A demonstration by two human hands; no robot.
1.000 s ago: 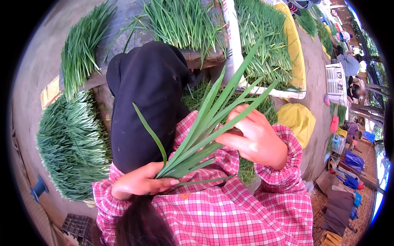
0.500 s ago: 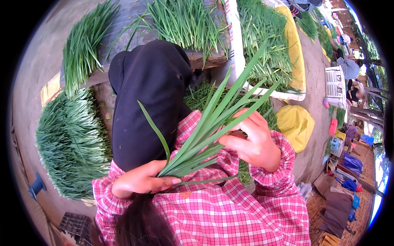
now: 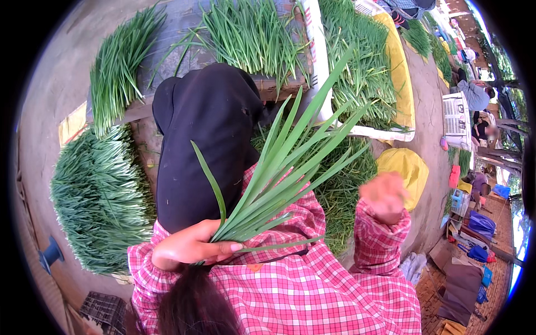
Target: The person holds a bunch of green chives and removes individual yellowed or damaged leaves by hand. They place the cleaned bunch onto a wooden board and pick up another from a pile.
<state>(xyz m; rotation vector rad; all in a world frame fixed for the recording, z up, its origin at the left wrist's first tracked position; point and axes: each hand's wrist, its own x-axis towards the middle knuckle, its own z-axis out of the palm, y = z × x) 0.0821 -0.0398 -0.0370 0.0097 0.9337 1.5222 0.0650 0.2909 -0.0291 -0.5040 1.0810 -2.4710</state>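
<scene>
My left hand (image 3: 190, 244) is closed around the lower end of a small bunch of garlic chives (image 3: 282, 176), thumb lying across the stems. The long flat green leaves fan out up and to the right, and one leaf curves off to the left by itself. My right hand (image 3: 384, 196) is away from the bunch, to its right, near a yellow bag (image 3: 410, 170). Motion smears its fingers, so their shape is unclear. Below the leaf tips, loose green leaves (image 3: 346, 195) lie in a heap beside my lap.
Ahead, chives (image 3: 251, 42) lie on a low dark table (image 3: 173, 36), with another pile (image 3: 120, 70) at its left end. Neatly stacked chives (image 3: 100, 195) stand left of my knees. A white-edged container (image 3: 360, 67) of chives is ahead right. People and a white crate (image 3: 456, 120) are farther right.
My right hand has left the chive leaves and moved right and slightly down, toward the yellow bag. The left hand keeps its hold on the bunch in nearly the same place.
</scene>
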